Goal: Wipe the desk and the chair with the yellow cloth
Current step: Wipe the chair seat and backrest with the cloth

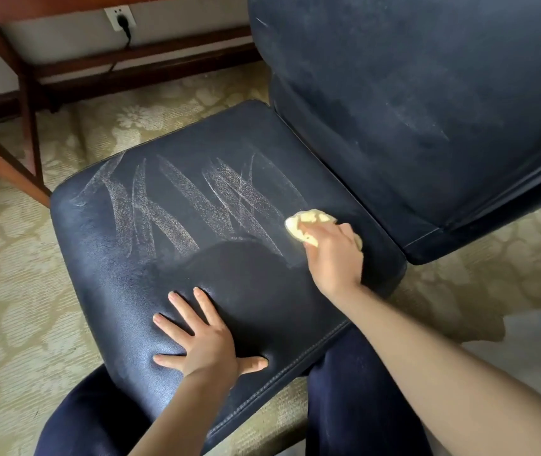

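Observation:
A dark blue leather chair fills the view, its seat [150, 232] streaked with pale wipe marks and its backrest [427, 93] rising at the right. My right hand [334, 255] grips the bunched yellow cloth [311, 218] and presses it on the seat near the backrest. My left hand [203, 337] lies flat on the seat's front part, fingers spread. The wooden desk [6, 166] shows only as legs and rails at the upper left.
Patterned beige carpet [15, 291] surrounds the chair. A wall socket [119, 16] with a black plug and cable sits on the wall behind the desk. My knees in dark trousers [354, 390] flank the seat's front edge.

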Motion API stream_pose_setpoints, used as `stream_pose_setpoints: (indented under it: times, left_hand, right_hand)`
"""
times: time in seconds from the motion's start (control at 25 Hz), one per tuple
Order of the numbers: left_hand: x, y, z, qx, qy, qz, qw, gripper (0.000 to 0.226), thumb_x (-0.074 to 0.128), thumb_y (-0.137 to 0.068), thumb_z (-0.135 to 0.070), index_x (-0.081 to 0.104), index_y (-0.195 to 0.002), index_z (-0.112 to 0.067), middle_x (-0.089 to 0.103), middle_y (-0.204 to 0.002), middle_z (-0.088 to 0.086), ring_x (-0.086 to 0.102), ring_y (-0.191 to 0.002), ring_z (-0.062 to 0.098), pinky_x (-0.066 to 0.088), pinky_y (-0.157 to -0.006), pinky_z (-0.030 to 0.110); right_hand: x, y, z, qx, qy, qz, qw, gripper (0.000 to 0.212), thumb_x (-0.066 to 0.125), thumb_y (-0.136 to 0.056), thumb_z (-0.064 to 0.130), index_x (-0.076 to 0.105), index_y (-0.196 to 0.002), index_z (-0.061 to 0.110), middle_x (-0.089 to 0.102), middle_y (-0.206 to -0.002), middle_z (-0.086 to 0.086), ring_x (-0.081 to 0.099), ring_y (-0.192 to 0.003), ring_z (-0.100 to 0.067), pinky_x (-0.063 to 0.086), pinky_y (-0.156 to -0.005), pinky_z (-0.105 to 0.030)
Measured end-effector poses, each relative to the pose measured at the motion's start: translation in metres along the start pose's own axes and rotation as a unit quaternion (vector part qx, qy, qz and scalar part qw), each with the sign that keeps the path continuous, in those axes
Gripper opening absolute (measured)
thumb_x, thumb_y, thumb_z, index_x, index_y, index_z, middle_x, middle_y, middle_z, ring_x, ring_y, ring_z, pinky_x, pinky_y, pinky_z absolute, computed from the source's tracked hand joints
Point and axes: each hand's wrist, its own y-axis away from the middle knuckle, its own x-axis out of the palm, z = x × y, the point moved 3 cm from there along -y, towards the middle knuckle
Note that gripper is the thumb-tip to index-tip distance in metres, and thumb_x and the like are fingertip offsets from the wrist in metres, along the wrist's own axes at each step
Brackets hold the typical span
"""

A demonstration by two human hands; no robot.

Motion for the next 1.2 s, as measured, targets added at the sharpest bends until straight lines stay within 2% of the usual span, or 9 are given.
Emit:
stream_pose_setpoints:
  times: [0.24, 0.4, 0.48, 0.56, 0.68, 0.76, 0.92, 1.04, 1.2]
  left_hand:
    - [-0.006, 0.001, 0.002, 0.002, 0.003, -0.009, 1.000, 0.160, 0.071, -0.044, -0.079, -0.040, -0.136, -0.009, -0.043, -0.140, 0.024, -0.023, -0.135, 0.053, 0.022, -0.102, 0.069]
    - [-0.008, 0.003, 0.002, 0.005, 0.005, -0.009, 1.000, 0.160, 0.072, -0.045, -0.077, -0.040, -0.137, -0.011, -0.044, -0.141, 0.023, -0.024, -0.136, 0.052, 0.021, -0.102, 0.069]
    - [-0.007, 0.004, 0.003, 0.004, 0.005, -0.008, 1.000, 0.159, 0.072, -0.045, -0.077, -0.040, -0.137, -0.011, -0.044, -0.141, 0.023, -0.024, -0.136, 0.052, 0.021, -0.103, 0.069]
    - [-0.006, 0.004, 0.004, 0.003, 0.004, -0.007, 1.000, 0.159, 0.073, -0.045, -0.077, -0.040, -0.137, -0.012, -0.045, -0.140, 0.023, -0.024, -0.136, 0.052, 0.021, -0.103, 0.069]
    - [-0.006, 0.004, 0.004, 0.004, 0.006, -0.008, 1.000, 0.160, 0.072, -0.045, -0.078, -0.040, -0.137, -0.011, -0.044, -0.140, 0.023, -0.024, -0.135, 0.053, 0.021, -0.102, 0.069]
    - [-0.005, 0.003, 0.003, 0.007, 0.006, -0.009, 1.000, 0.160, 0.071, -0.044, -0.078, -0.041, -0.136, -0.011, -0.044, -0.140, 0.024, -0.024, -0.135, 0.053, 0.021, -0.102, 0.070]
    - [-0.003, 0.003, -0.001, 0.010, 0.012, -0.009, 1.000, 0.160, 0.071, -0.043, -0.078, -0.041, -0.136, -0.011, -0.045, -0.139, 0.024, -0.025, -0.135, 0.053, 0.021, -0.102, 0.070]
    - [-0.001, 0.004, -0.003, 0.006, 0.017, -0.009, 1.000, 0.161, 0.073, -0.043, -0.077, -0.041, -0.136, -0.011, -0.045, -0.139, 0.024, -0.024, -0.135, 0.053, 0.022, -0.101, 0.070]
    - [0.001, 0.005, -0.003, 0.008, 0.013, -0.016, 1.000, 0.160, 0.071, -0.043, -0.078, -0.041, -0.136, -0.010, -0.044, -0.140, 0.024, -0.023, -0.135, 0.054, 0.024, -0.101, 0.069]
  right_hand:
    - [-0.005, 0.064, 0.030, -0.282, -0.068, 0.006, 0.957, 0.042, 0.073, -0.066, 0.001, 0.073, -0.100, 0.026, 0.066, -0.087, 0.005, 0.057, -0.086, -0.024, 0.054, -0.068, -0.035]
    - [-0.018, 0.076, -0.008, -0.369, -0.011, 0.021, 0.929, 0.048, 0.077, -0.058, 0.002, 0.074, -0.098, 0.027, 0.065, -0.084, 0.008, 0.054, -0.082, -0.017, 0.056, -0.069, -0.032]
    - [-0.026, 0.072, -0.034, -0.329, 0.014, 0.010, 0.944, 0.051, 0.078, -0.056, 0.001, 0.074, -0.100, 0.027, 0.066, -0.086, 0.007, 0.053, -0.083, -0.017, 0.056, -0.063, -0.031]
    - [-0.036, 0.066, -0.061, -0.234, 0.033, -0.020, 0.971, 0.054, 0.079, -0.058, -0.001, 0.072, -0.103, 0.026, 0.067, -0.091, 0.007, 0.059, -0.081, -0.021, 0.053, -0.055, -0.028]
    - [-0.047, 0.059, -0.093, -0.089, 0.045, -0.080, 0.992, 0.047, 0.077, -0.067, -0.004, 0.071, -0.107, 0.020, 0.070, -0.097, 0.000, 0.061, -0.078, -0.029, 0.053, -0.056, -0.033]
    - [-0.047, 0.046, -0.099, 0.016, 0.031, -0.104, 0.994, 0.039, 0.071, -0.077, -0.001, 0.070, -0.111, 0.019, 0.071, -0.100, -0.006, 0.060, -0.083, -0.034, 0.050, -0.062, -0.037]
    - [-0.029, 0.014, -0.091, 0.217, -0.009, -0.137, 0.966, 0.040, 0.055, -0.087, 0.003, 0.064, -0.118, 0.026, 0.066, -0.113, -0.005, 0.052, -0.110, -0.032, 0.038, -0.066, -0.035]
    - [-0.017, 0.004, -0.083, 0.271, -0.044, -0.137, 0.952, 0.046, 0.050, -0.087, 0.000, 0.061, -0.121, 0.028, 0.061, -0.123, -0.002, 0.045, -0.122, -0.027, 0.040, -0.072, -0.040]
    - [-0.015, -0.018, -0.074, 0.240, -0.010, -0.082, 0.967, 0.044, 0.045, -0.090, 0.003, 0.058, -0.122, 0.030, 0.059, -0.122, -0.001, 0.043, -0.121, -0.025, 0.041, -0.079, -0.044]
